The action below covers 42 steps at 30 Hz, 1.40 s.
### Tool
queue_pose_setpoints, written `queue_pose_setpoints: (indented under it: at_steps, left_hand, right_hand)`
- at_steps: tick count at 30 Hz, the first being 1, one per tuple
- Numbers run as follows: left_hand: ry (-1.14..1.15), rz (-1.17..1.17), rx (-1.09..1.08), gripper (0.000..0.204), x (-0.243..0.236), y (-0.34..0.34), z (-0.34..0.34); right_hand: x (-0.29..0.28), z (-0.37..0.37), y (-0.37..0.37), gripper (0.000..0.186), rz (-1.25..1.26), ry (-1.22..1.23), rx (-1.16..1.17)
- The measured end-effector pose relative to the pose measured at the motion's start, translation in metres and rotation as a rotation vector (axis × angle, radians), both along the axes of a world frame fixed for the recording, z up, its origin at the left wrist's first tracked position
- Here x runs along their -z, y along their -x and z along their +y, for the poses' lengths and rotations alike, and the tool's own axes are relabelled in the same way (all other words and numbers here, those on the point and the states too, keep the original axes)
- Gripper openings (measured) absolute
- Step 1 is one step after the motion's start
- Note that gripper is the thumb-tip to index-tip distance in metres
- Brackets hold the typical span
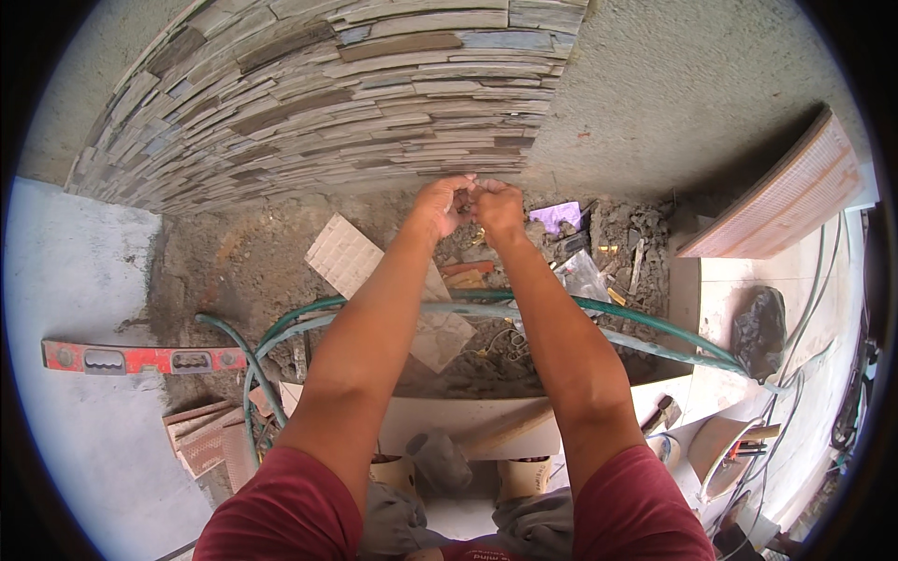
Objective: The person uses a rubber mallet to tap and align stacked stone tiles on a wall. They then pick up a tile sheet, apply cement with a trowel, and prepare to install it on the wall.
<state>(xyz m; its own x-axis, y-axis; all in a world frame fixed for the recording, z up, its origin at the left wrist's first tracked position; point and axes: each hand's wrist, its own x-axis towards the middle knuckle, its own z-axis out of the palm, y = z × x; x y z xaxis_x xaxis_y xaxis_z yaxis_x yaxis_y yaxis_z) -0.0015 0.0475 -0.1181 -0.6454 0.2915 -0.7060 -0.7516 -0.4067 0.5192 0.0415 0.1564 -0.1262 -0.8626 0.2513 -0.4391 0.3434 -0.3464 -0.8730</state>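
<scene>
My left hand [442, 206] and my right hand [498, 210] meet just below the stacked-stone patterned wall tiling [337, 103], at its lower edge. Both have curled fingers pinched close together; whatever they hold is too small or hidden to make out. Beneath and around my arms lies rubble and soil [224, 262], with a beige tile [341, 252] on it at left. A purple wrapper [554, 216] and a clear plastic scrap [582, 276] lie right of my right hand.
Green hoses [659, 332] cross the rubble. A red level [145, 356] rests at left above broken tile pieces [201, 439]. At right, a tile panel [767, 192] leans near the wall, above a dark lump [760, 332] and a bucket [720, 458] with tools. A white ledge [440, 411] runs before me.
</scene>
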Motion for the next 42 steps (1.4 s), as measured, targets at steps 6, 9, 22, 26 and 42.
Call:
queue_pose_setpoints:
  at_steps: [6, 9, 22, 26, 42]
  left_hand:
    - [0.115, 0.129, 0.028, 0.011, 0.013, -0.001, 0.005]
    - [0.115, 0.11, 0.058, 0.014, 0.014, -0.002, 0.008]
    - [0.078, 0.158, 0.121, 0.03, 0.032, 0.017, -0.01]
    - [0.046, 0.17, 0.134, 0.023, 0.032, 0.012, -0.005]
    - [0.03, 0.203, 0.069, 0.017, 0.026, 0.003, 0.007]
  right_hand:
    - [-0.025, 0.03, -0.009, 0.022, -0.145, -0.326, -0.248]
    - [-0.087, 0.082, -0.053, 0.033, -0.197, -0.648, -0.557]
    - [-0.186, 0.225, -0.318, 0.05, -0.917, -0.761, -0.888]
    - [-0.146, 0.205, -0.388, 0.051, -1.113, -0.664, -0.478]
    - [-0.189, 0.168, -0.336, 0.037, -0.278, -0.854, -0.159]
